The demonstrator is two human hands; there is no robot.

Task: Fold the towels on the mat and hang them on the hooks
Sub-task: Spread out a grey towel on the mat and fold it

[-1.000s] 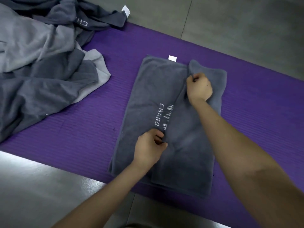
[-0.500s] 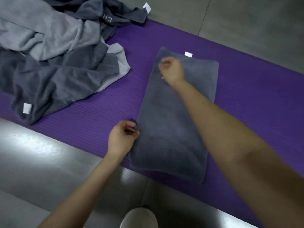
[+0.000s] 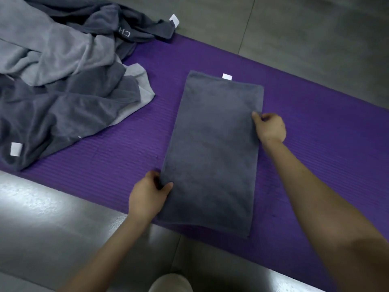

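Left grip (image 3: 148, 197) pinches near-left edge of folded towel (image 3: 212, 148); right grip (image 3: 270, 128) pinches right edge. Towel flat on purple ribbed mat (image 3: 315, 133), over glossy grey floor (image 3: 315, 39). Dark grey rectangle, white tag (image 3: 227, 76) at far edge.

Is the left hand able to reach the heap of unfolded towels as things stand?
Probably yes, once it lets go: the left hand pinches the folded towel at its edge, and only bare mat lies between it and the heap.
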